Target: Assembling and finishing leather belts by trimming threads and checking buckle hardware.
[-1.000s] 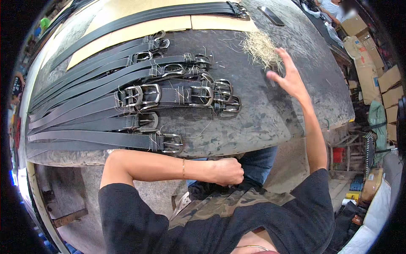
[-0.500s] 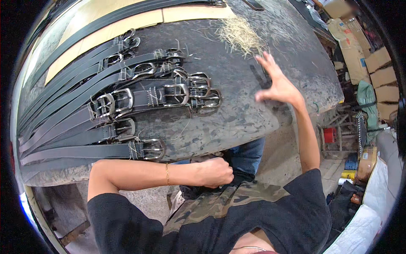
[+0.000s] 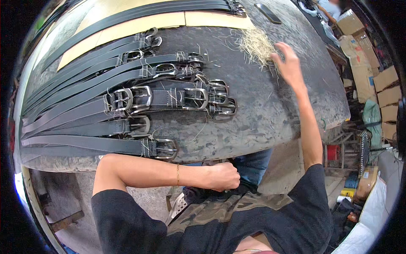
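My right hand is over the tabletop, thumb and fingers parted and curving loosely, with nothing visible between them. The fingertips are at the right edge of a heap of pale thread ends; I can't tell whether they touch it. The heap lies to the right of the buckles, presumably so the loose strands stay off the leather.

My left hand is down by my lap, below the table's near edge, fingers curled into a fist. Whether something small is tucked inside, I can't tell. I seem to keep that forearm folded across me so it doesn't crowd the work surface.

The black leather belts fan out on my left, straps bunched toward the far left and metal buckles turned to the right, likely so those ends are easy to get at. Pale threads stick out around several buckles, and one long thread curls onto the tabletop.

Farther back, more black belts lie across flat cardboard, perhaps to spare them the worn surface. A dark phone sits beyond the heap, apparently out of the way.
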A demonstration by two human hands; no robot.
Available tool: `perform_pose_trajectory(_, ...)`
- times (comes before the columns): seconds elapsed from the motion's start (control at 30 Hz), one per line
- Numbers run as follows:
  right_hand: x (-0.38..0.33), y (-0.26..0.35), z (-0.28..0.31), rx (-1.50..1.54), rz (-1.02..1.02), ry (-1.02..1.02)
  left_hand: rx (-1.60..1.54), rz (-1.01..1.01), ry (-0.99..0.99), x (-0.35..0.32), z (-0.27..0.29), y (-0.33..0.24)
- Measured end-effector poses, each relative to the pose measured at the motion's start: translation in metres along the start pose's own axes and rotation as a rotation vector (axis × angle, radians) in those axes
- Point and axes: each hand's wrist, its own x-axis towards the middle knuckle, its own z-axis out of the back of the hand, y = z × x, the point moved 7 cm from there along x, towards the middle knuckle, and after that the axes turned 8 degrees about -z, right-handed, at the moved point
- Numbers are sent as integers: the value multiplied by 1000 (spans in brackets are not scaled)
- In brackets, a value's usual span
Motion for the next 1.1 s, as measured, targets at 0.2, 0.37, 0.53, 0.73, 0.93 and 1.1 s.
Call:
perform_pose_trajectory(0.2,5,150,-92,-66,516,310,23,-14,-24,-1,-8,-1)
perform_pose_trajectory(0.37,17,152,-105,-205,545,489,46,25,-22,-1,-9,-2)
perform_pose_trajectory(0.53,53,114,-84,-654,113,471,69,-13,32,-1,-2,-5)
perform_pose_trajectory(0.73,62,157,-151,-130,396,428,60,4,223,0,-8,5)
perform_pose_trajectory(0.93,48,85,-87,-362,140,440,74,70,238,-2,-21,13)
perform_pose_trajectory(1.1,18,-70,-2,-187,-510,-41,160,15,230,1,-23,7)
